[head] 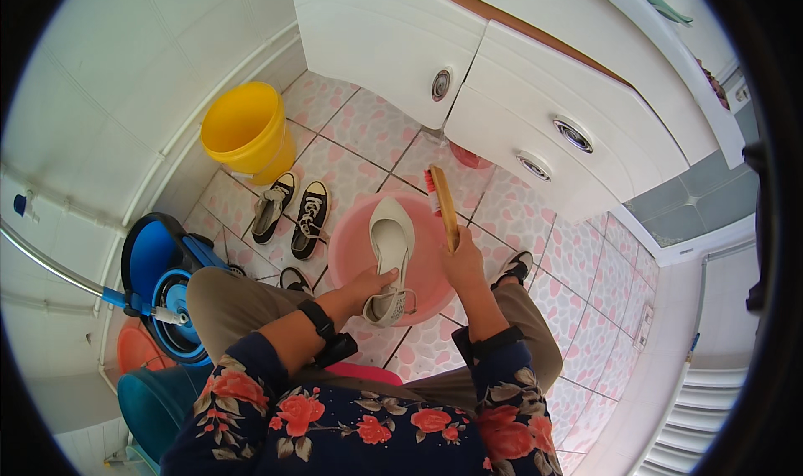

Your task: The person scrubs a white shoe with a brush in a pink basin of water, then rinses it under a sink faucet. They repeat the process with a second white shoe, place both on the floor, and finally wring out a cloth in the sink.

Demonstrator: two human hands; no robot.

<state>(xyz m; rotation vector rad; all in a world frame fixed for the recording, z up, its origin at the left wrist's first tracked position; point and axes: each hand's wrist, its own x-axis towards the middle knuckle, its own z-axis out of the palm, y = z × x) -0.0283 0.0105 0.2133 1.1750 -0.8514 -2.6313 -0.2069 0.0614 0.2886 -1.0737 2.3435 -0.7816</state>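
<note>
Over a pink plastic basin, my left hand grips a white flat shoe by its middle. The shoe's pointed toe faces away from me, and a thin strap hangs by its speckled heel. My right hand is closed around the wooden handle of a scrubbing brush. Its red and white bristles face left, toward the shoe but apart from it. The basin stands on the floor between my legs; the shoe and my hands hide part of its inside.
A pair of black canvas sneakers sits left of the basin, near a yellow bucket. Further left is a blue mop bucket with a mop handle. A white cabinet stands ahead, a radiator at right.
</note>
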